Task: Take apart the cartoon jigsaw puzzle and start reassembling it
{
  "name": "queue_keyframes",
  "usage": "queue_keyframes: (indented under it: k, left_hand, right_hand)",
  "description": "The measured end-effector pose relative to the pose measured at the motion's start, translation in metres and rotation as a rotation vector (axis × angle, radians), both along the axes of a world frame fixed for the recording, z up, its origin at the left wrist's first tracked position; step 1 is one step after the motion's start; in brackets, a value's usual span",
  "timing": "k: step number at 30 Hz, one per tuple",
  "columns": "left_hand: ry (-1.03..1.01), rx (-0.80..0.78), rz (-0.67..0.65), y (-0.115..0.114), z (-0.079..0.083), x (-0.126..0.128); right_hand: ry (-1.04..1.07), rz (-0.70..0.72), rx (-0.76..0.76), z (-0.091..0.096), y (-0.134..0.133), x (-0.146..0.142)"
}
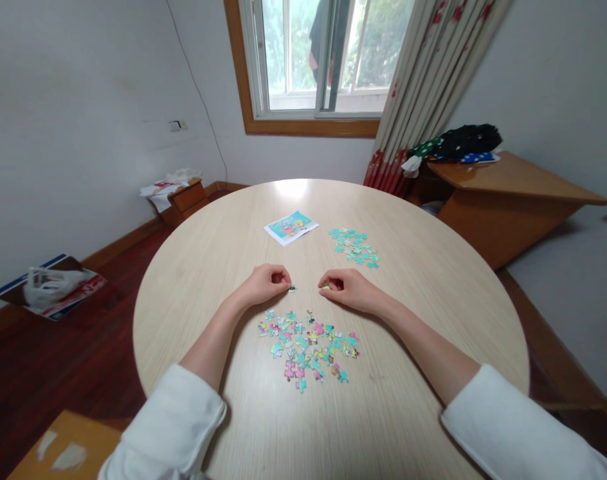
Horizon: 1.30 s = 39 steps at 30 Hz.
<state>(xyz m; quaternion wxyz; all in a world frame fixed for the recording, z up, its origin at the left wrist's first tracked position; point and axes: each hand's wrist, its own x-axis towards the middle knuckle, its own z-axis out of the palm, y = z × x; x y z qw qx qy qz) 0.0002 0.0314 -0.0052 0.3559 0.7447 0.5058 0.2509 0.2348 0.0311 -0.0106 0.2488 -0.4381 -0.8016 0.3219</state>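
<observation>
My left hand (270,283) is closed in a pinch on a small puzzle piece (292,289) just above or on the table. Across a short gap, my right hand (347,288) pinches another puzzle piece (326,287), which looks yellowish green. Nearer to me lies a loose heap of pink, teal and yellow puzzle pieces (303,343). Beyond my right hand, mostly teal puzzle pieces (354,247) are spread in a second group. A printed picture sheet (291,228) with colourful cartoon figures lies flat beyond my left hand.
Everything lies on a round, light wooden table (193,267). A brown wooden desk (508,180) with dark cloths (466,143) stands at the right. Behind the table are a window (328,60) and a curtain (423,80). A low wooden stool (66,447) is at the lower left.
</observation>
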Motion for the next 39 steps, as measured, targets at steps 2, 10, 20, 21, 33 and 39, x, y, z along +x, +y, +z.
queue_keyframes:
  k: [2, 10, 20, 21, 33, 39]
  left_hand:
    - [0.003, 0.001, 0.002, 0.000, 0.000, 0.000]
    - [0.004, 0.000, 0.002, 0.001, -0.001, 0.000]
    - [0.009, 0.001, 0.001, 0.000, 0.000, 0.001]
    - [0.009, -0.001, -0.001, 0.000, 0.000, 0.001]
    - [0.030, 0.049, -0.002, 0.004, -0.007, -0.002]
    - [0.028, 0.050, -0.008, 0.003, -0.006, -0.002]
  right_hand:
    - [-0.004, -0.008, 0.003, 0.000, 0.001, 0.000]
    - [-0.048, -0.052, -0.003, 0.002, -0.001, -0.003]
    - [-0.011, -0.079, 0.055, -0.003, -0.001, -0.004]
    - [0.006, -0.089, 0.059, -0.003, -0.002, -0.004]
    - [-0.056, 0.361, 0.125, 0.020, -0.034, -0.022]
    - [-0.149, 0.448, 0.105, 0.021, -0.032, -0.016]
